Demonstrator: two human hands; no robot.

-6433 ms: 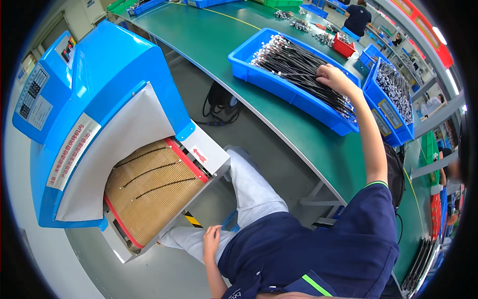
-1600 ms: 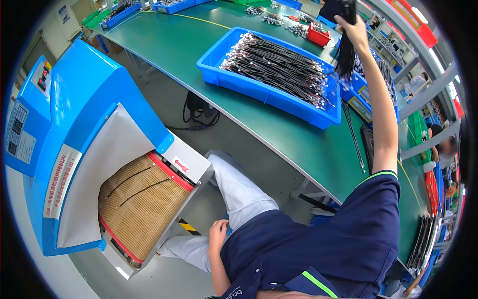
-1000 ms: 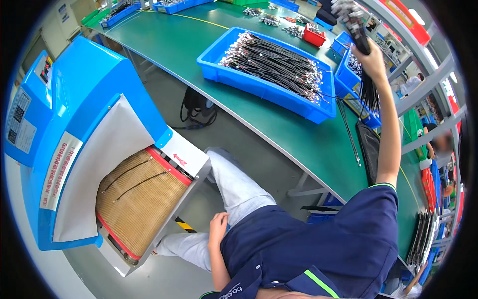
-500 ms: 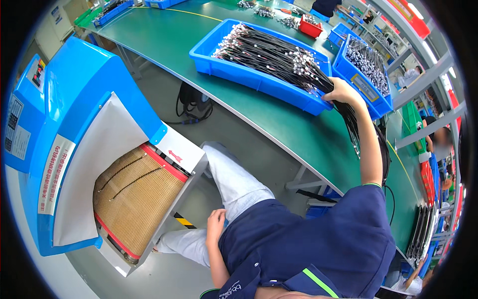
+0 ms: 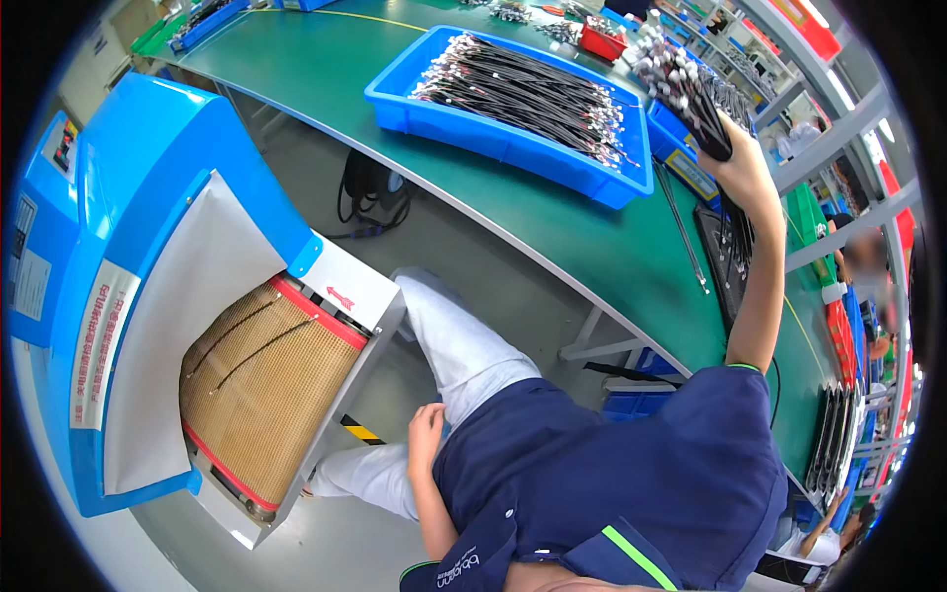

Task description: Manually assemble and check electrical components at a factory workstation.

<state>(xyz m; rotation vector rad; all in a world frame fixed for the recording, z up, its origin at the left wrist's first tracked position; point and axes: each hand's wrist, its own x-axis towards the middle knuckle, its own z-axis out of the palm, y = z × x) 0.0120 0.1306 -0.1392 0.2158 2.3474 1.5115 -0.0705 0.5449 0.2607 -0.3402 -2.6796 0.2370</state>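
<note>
My right hand (image 5: 745, 178) grips a thick bundle of black cables (image 5: 698, 104), raised over the right side of the bench. White connectors cluster at the bundle's upper end, and cable tails hang below my wrist. Beside it, a long blue bin (image 5: 513, 146) holds many more black cables (image 5: 533, 94) laid side by side. My left hand (image 5: 425, 434) rests low at my lap, fingers curled in, with nothing visible in it. A few loose cables (image 5: 683, 229) lie on the green bench (image 5: 592, 257) between the bin and my right forearm.
To the left stands a blue machine (image 5: 158, 158) with a mesh conveyor belt (image 5: 266, 395) carrying two thin dark cables (image 5: 258, 350). A second blue bin (image 5: 681, 158) sits behind the bundle. Farther back is a red box (image 5: 602, 41). Grey rack posts (image 5: 829, 138) rise at right.
My right hand has lifted the cable bundle up and away from the long bin's right end, swinging its connector end above the second bin. Loose cables now show on the bench. My left hand stays put.
</note>
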